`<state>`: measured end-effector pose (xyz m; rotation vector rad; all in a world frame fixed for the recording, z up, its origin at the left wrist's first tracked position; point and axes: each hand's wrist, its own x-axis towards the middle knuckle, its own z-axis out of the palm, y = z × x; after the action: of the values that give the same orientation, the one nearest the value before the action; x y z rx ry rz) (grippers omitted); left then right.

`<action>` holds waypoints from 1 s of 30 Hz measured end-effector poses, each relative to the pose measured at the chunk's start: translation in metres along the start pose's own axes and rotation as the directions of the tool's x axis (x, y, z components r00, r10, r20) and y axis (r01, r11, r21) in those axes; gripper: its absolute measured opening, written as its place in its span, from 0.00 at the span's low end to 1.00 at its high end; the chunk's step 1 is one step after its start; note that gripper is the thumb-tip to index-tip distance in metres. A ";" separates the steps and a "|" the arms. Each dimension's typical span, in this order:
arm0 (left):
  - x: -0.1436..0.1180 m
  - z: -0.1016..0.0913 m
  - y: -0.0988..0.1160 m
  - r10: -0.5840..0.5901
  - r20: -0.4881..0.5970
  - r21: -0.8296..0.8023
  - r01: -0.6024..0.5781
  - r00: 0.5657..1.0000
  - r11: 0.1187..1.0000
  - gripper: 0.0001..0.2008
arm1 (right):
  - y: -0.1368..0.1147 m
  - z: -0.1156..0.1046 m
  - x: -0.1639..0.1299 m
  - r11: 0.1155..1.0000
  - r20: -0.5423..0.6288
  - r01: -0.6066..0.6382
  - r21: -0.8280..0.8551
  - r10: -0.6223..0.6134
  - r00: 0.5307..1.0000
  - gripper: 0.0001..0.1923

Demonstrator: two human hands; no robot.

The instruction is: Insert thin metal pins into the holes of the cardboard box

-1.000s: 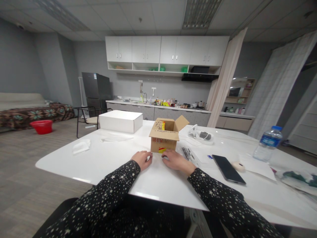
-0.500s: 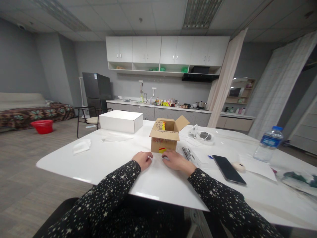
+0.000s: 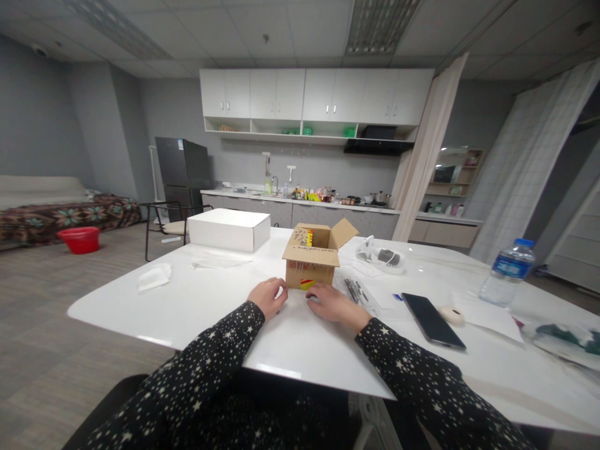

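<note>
A small cardboard box (image 3: pixel 313 262) stands upright on the white table (image 3: pixel 197 306), just beyond both hands, with its top flaps open: one flap folds toward the person, another stands up at the far right corner. Printed marks in red and yellow show on its near face and inside the far flap.

The left hand (image 3: pixel 268 297) is raised slightly off the table at the box's near left corner, fingers curled loosely with the tips close to the cardboard. Whether they touch it cannot be told. The hand holds nothing.

The right hand (image 3: pixel 330 304) lies palm down on the table just before the box's near right corner, fingers spread and flat, clamped on nothing. Its fingertips are near the bottom edge of the box; contact cannot be confirmed.

Both sleeves are dark with a pattern of small white stars.

To the right of the box, a bundle of pens (image 3: pixel 355 290) lies on a clear sheet, and further right a dark phone (image 3: pixel 432 319) lies flat with a small round white item (image 3: pixel 452 314) just beside it. A water bottle (image 3: pixel 507 271) with a blue cap stands well apart near the right edge. Behind the cardboard box to the left sits a closed white box (image 3: pixel 229 229). A white wrapper (image 3: pixel 154 277) lies near the left edge of the table.
</note>
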<state>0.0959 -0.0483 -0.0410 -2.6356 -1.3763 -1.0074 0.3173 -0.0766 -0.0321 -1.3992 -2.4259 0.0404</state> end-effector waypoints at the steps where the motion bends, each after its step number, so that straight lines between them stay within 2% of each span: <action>1: 0.001 -0.001 0.000 0.017 -0.058 -0.017 -0.018 0.998 1.000 0.08 | 0.000 0.000 0.000 1.000 0.002 -0.001 -0.001 0.001 1.000 0.12; 4: 0.005 -0.006 0.002 0.069 -0.245 -0.028 -0.078 0.967 0.997 0.07 | 0.002 0.002 0.000 1.000 0.006 0.002 -0.002 -0.002 1.000 0.12; 8: 0.013 -0.014 0.010 0.110 -0.440 -0.001 -0.123 0.891 0.992 0.04 | 0.003 0.003 0.000 1.000 0.010 0.000 -0.011 0.000 1.000 0.13; 13: 0.024 -0.024 0.019 0.156 -0.491 0.020 -0.168 0.857 0.986 0.05 | 0.003 0.006 0.000 1.000 0.007 0.003 -0.003 -0.003 1.000 0.13; 15: 0.027 -0.027 0.020 0.138 -0.519 0.027 -0.145 0.844 0.989 0.02 | 0.002 0.005 0.000 1.000 0.008 0.004 0.007 -0.004 1.000 0.13; 19: 0.036 -0.032 0.027 0.093 -0.582 0.023 -0.098 0.808 0.995 0.06 | 0.002 0.001 0.000 1.000 0.018 -0.004 0.009 0.004 1.000 0.13; 21: 0.043 -0.035 0.035 0.077 -0.569 0.012 -0.085 0.819 0.996 0.05 | 0.005 -0.004 0.000 1.000 0.018 -0.008 0.009 0.008 1.000 0.13; 23: 0.052 -0.037 0.045 0.060 -0.517 -0.002 -0.071 0.854 0.997 0.04 | 0.010 -0.010 -0.001 1.000 0.012 -0.012 0.008 0.012 1.000 0.12; 27: 0.067 -0.039 0.060 0.050 -0.354 -0.020 -0.061 0.934 0.998 0.07 | 0.017 -0.016 -0.003 1.000 0.009 -0.007 0.004 0.007 1.000 0.12; 30: 0.073 -0.040 0.063 0.055 -0.251 0.001 -0.057 0.966 0.998 0.09 | 0.019 -0.014 -0.004 1.000 0.002 0.009 0.001 -0.009 1.000 0.12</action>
<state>0.1505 -0.0449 0.0473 -2.4293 -1.2387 -1.2863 0.3390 -0.0722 -0.0230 -1.3883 -2.4338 0.0412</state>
